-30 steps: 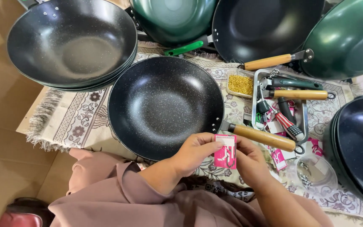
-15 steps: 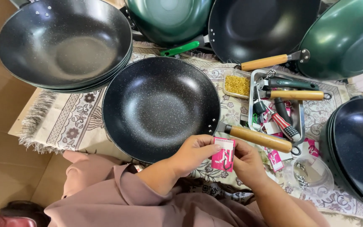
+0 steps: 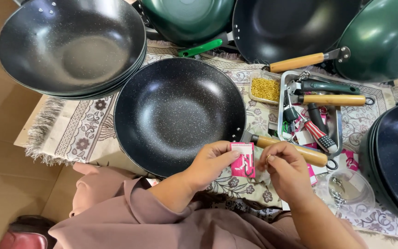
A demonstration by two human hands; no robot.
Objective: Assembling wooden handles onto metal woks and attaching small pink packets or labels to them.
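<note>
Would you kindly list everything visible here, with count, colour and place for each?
pink card: one, pink and white, held between both hands, low centre
speckled wok: one, black, wooden handle, centre of the cloth
stacked woks: a stack, count unclear, dark grey, top left
green pans: two, one top centre, one top right
dark pan: one, black, wooden handle, top
dark stacked pans: a stack, dark blue-black, right edge
metal tray: one, silver, holding handles and a screwdriver, right of the wok
box of gold bits: one, clear, beside the tray
patterned cloth: one, beige, under everything
left hand: pinching the card
right hand: at the card's right edge
</note>
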